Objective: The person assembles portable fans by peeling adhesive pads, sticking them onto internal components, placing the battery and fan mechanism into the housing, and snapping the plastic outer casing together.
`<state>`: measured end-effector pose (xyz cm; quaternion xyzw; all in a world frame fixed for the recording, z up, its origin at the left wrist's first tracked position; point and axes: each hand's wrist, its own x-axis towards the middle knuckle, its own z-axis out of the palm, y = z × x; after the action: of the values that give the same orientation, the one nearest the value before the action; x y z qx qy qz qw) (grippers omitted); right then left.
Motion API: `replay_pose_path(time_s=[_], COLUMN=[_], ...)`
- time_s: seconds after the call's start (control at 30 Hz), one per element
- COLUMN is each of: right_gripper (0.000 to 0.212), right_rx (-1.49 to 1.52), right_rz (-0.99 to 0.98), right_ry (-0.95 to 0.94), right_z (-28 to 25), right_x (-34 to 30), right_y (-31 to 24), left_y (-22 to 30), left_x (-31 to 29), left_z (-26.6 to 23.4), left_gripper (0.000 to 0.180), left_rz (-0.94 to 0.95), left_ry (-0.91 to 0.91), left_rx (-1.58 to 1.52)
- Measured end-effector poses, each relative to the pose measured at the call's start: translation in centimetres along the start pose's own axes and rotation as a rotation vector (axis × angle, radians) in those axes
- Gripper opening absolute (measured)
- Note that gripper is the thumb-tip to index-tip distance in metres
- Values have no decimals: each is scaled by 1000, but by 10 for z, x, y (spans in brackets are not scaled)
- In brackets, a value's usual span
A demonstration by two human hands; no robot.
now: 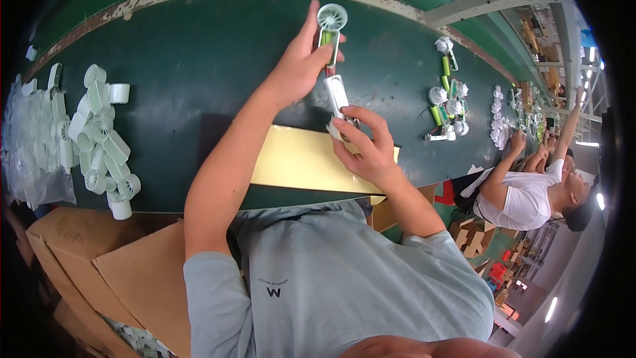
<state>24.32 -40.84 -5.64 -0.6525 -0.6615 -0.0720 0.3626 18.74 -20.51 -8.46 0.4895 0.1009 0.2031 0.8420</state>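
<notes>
My left hand (301,69) is closed around a pale green fan housing (332,18) with a round spoked grille at its far end. A green cylindrical battery (326,40) lies in the open handle of that housing, under my thumb. Just nearer to me, my right hand (371,149) grips a white elongated housing half (336,93) by its near end, where my fingers partly hide a rounded part. A short reddish piece, perhaps wire, shows between the two halves. Beneath my right hand lies a yellow sheet (298,159) on the dark green table (185,59).
Left on the table are a pile of pale green housings (99,132) and clear plastic bags (33,139). Rightward sit batteries with white fan parts (450,99) and a row of white pieces (498,119). Cardboard boxes (126,265) stand below the edge; co-workers (523,192) sit farther right.
</notes>
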Motion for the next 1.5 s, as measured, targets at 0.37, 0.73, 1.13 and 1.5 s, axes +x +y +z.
replay_pose_path(time_s=[0.37, 0.73, 1.13, 1.5], right_gripper=[26, 19, 16, 35], right_rx=[186, 112, 236, 133], right_rz=[159, 240, 433, 74], right_ry=[-320, -361, -577, -627], right_z=[55, 91, -7, -12], right_x=[37, 58, 12, 5], right_y=[-60, -83, -27, -18], left_y=[38, 48, 30, 22], left_x=[23, 19, 0, -3], left_z=[-51, -80, -31, -28], left_gripper=[50, 49, 69, 44], left_rz=[132, 274, -118, -289], left_ry=[303, -11, -227, -232], left_rx=[-88, -480, 136, 252])
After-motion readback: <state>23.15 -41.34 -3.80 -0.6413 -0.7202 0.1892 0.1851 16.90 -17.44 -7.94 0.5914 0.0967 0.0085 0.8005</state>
